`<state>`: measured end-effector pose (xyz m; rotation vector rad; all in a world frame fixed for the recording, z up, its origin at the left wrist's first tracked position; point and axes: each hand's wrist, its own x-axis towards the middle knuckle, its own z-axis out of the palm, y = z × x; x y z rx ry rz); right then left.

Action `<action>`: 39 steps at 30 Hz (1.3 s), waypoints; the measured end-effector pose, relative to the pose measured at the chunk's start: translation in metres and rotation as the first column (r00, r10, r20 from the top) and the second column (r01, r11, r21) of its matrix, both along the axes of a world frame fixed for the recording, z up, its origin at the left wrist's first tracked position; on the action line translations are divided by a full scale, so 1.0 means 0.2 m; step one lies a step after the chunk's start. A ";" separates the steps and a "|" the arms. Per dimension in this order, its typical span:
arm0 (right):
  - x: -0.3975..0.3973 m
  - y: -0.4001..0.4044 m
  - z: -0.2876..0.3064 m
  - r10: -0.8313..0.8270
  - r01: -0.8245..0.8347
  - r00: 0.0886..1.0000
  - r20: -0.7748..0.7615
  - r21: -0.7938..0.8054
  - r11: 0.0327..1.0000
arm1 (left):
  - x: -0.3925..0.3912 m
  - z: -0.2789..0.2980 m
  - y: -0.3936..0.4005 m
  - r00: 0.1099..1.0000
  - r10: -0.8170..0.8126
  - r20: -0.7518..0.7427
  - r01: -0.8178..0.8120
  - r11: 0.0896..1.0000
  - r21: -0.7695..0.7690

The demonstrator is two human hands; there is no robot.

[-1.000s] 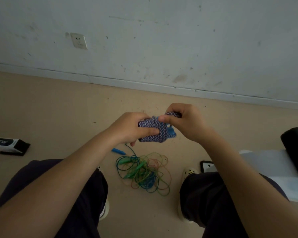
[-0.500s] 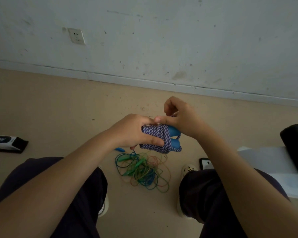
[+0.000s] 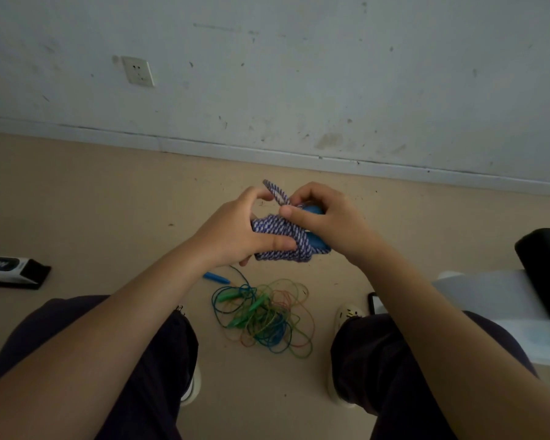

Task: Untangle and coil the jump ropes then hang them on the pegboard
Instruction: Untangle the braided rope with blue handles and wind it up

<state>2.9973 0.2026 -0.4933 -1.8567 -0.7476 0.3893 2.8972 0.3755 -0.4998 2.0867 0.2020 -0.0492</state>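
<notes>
The likeliest failure, as I judge it, is the wrap springing loose: the braided rope (image 3: 280, 238) is bundled around its blue handles (image 3: 315, 246), and only a short loop (image 3: 275, 192) sticks up on the far side, so if that loop slips out before it is tucked, the turns could unwind and the coil would have to be redone. The left hand (image 3: 235, 233) has its grip closed around the left part of the bundle, thumb across the near face. The right hand (image 3: 327, 223) has its grip closed on the handle end, thumb pressed on top of the wraps just beside the loop's base. So the bundle lies between the two grips, held in the air above the floor (image 3: 108, 201). Well below, on the floor between the knees, the thin ropes (image 3: 264, 315) lie tangled and untouched. No pegboard is in view.
</notes>
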 end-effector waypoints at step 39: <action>-0.08 0.05 -0.08 0.255 -0.120 0.812 -0.525 0.277 0.953 | 0.04 0.01 0.03 0.937 0.317 0.144 -0.279 0.931 -0.237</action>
